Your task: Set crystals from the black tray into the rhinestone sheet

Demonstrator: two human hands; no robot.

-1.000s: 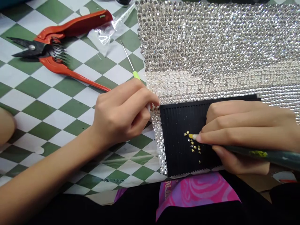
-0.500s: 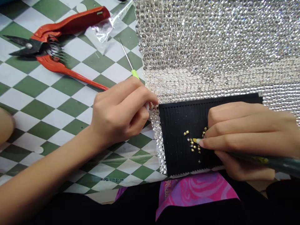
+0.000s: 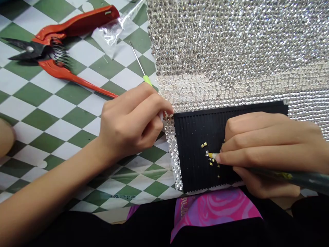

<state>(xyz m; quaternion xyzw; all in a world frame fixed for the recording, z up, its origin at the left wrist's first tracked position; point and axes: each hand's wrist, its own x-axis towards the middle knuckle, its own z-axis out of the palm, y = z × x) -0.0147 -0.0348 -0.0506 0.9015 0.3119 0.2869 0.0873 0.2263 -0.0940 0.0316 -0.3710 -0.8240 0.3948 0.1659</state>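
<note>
My left hand [image 3: 132, 123] is closed, its fingertips at the edge of a silver rhinestone sheet [image 3: 231, 44], beside the corner of a black ridged tray [image 3: 190, 137]. What lies between those fingertips is hidden. In my right hand [image 3: 267, 147] is a dark pen-like picker tool [image 3: 303, 181], gripped low near its yellow tip. That tip touches down among several small gold-backed rhinestones [image 3: 204, 145] scattered on the tray. The tray rests on the sheet, with a strip of stones showing along its left side. My right hand covers the tray's right part.
Red-handled cutters [image 3: 61, 51] lie with blades apart on the green-and-white checked tablecloth [image 3: 77, 118]. Near them are a clear plastic bag [image 3: 110, 34] and a thin metal needle tool [image 3: 140, 63] with a lime-green handle. Someone's skin [image 3: 5, 137] shows at the left edge.
My right hand and the picker tool have shifted slightly left over the tray, covering some stones at its right. My left hand stays at the sheet's edge.
</note>
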